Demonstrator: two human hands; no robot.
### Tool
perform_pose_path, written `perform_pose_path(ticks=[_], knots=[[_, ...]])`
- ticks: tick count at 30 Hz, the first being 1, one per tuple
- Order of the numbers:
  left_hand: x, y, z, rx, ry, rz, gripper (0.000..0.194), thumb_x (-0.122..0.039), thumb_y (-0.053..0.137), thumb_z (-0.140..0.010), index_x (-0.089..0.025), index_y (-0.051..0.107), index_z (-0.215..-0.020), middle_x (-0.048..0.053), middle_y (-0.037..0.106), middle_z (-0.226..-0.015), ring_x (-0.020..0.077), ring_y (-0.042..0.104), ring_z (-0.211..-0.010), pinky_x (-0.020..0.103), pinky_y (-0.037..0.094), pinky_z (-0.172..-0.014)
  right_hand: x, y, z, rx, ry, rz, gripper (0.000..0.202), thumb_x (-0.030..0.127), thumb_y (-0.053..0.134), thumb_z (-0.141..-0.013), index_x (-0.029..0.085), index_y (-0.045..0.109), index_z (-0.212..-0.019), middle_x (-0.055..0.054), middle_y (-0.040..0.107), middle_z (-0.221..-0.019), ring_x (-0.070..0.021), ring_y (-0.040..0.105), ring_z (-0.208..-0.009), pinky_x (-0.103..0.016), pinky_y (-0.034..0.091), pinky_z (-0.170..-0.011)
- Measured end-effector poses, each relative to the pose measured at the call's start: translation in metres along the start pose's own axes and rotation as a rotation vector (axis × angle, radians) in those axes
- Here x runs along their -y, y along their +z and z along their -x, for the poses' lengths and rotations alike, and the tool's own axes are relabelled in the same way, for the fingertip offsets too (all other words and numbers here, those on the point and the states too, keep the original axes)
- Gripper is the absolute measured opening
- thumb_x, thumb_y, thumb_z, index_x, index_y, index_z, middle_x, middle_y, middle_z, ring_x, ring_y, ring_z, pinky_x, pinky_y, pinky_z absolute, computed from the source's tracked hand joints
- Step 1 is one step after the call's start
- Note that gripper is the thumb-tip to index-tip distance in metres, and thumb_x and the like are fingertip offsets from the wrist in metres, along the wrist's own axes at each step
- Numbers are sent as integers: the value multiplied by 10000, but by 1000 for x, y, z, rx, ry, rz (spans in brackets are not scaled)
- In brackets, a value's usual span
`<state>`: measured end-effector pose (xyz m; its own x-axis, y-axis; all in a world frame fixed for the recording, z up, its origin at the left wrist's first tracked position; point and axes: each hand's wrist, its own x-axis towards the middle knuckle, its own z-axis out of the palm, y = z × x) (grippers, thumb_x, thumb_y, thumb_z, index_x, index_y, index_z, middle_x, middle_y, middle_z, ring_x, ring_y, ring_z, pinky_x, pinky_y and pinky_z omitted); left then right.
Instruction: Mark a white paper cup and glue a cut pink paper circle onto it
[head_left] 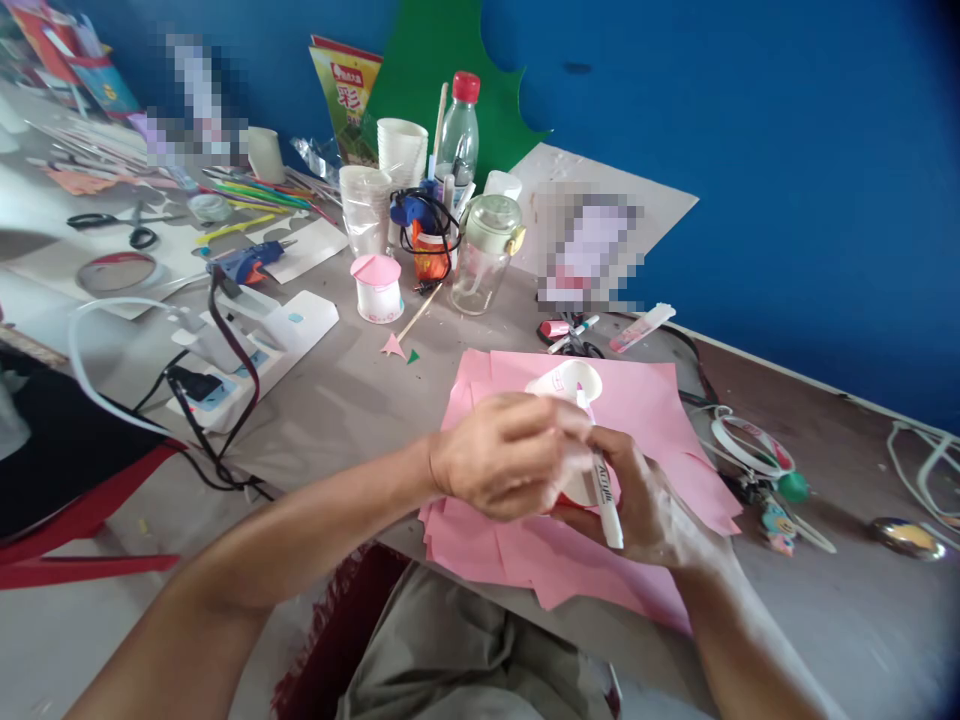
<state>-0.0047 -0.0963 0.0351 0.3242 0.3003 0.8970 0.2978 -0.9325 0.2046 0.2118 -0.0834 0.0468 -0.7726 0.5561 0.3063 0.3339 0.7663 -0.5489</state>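
My right hand [645, 500] is closed around a white acrylic marker [606, 500] with a pink tip, and a roundish item with a red edge shows beneath the fingers. Close against it, my left hand [514, 455] has its fingers curled and blurred; what they hold, if anything, is hidden. Just beyond the hands a white paper cup [566, 382] lies on its side, its mouth turned to the right. Pink paper sheets [637, 390] are spread in a stack under the hands and the cup.
Behind stand a paper cup with a pink top [379, 290], a lidded glass jar [484, 255], a red-capped bottle [459, 130] and stacked cups [401, 150]. A power strip [262, 355] and glue gun [251, 262] are left. Cords and trinkets [780, 520] lie right.
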Motion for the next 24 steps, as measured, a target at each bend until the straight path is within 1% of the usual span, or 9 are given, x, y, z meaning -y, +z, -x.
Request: perform_pose_path(ticks=[2, 4, 9, 11, 15, 18, 22, 23, 24], knots=[[-2, 3, 2, 153, 147, -16, 181, -259, 388, -909, -204, 560, -927, 82, 630, -983, 145, 606, -785, 296, 524, -683, 1, 0, -1, 2, -12, -5, 568, 322, 693, -820, 206, 368, -1271, -129, 669, -1059, -250, 702, -829, -361, 586, -675], [-3, 6, 5, 259, 227, -47, 183, -234, 408, -896, -188, 586, -888, 81, 645, -938, 142, 596, -731, 297, 523, -666, 1, 0, -2, 22, 7, -11, 561, 304, 687, -817, 203, 370, -1269, -131, 676, -1062, -261, 708, -854, -364, 587, -686], [-5, 6, 7, 394, 204, -168, 185, -163, 436, -859, -175, 615, -905, 76, 667, -941, 138, 590, -690, 297, 523, -639, 1, 1, -1, 42, 55, -23, 572, 284, 704, -796, 212, 373, -1257, -111, 697, -1029, -265, 715, -873, -358, 584, -697], [-6, 5, 6, 421, 199, -192, 188, -162, 429, -859, -184, 612, -895, 66, 672, -924, 137, 596, -688, 294, 531, -639, 0, 2, 0, 46, 73, -34, 578, 274, 702, -789, 213, 371, -1258, -112, 697, -1038, -262, 714, -874, -356, 581, -694], [-5, 4, 3, 408, 209, -228, 173, -177, 436, -859, -184, 605, -893, 63, 675, -901, 138, 604, -689, 285, 534, -610, 0, 1, -1, 45, 79, -63, 569, 268, 706, -772, 217, 385, -1239, -116, 688, -1063, -254, 706, -878, -356, 574, -701], [-11, 4, -1, 405, 211, -267, 142, -175, 452, -853, -173, 593, -875, 68, 667, -885, 142, 604, -678, 283, 524, -579, -1, 0, -2, 45, 59, -74, 524, 216, 669, -776, 222, 398, -1224, -112, 684, -1068, -241, 696, -884, -348, 565, -714], [-35, 7, -10, 437, 138, -403, 88, -116, 499, -819, -138, 579, -791, 55, 622, -741, 139, 560, -556, 277, 450, -473, 1, -1, -3, 36, 36, -66, 466, 168, 599, -767, 216, 425, -1197, -106, 687, -1036, -239, 686, -881, -346, 559, -714], [-43, 8, -13, 439, 92, -466, 100, -95, 501, -809, -124, 597, -819, 50, 614, -709, 141, 545, -525, 283, 437, -459, 2, -2, -4, 34, 34, -67, 459, 168, 593, -767, 215, 427, -1191, -104, 686, -1033, -239, 685, -888, -346, 560, -718], [-51, 9, -17, 487, 64, -530, 137, -90, 496, -812, -105, 617, -873, 62, 621, -711, 149, 545, -515, 292, 434, -453, 3, -3, -5, 30, 31, -72, 448, 171, 589, -770, 213, 427, -1186, -101, 685, -1030, -239, 684, -895, -346, 563, -724]])
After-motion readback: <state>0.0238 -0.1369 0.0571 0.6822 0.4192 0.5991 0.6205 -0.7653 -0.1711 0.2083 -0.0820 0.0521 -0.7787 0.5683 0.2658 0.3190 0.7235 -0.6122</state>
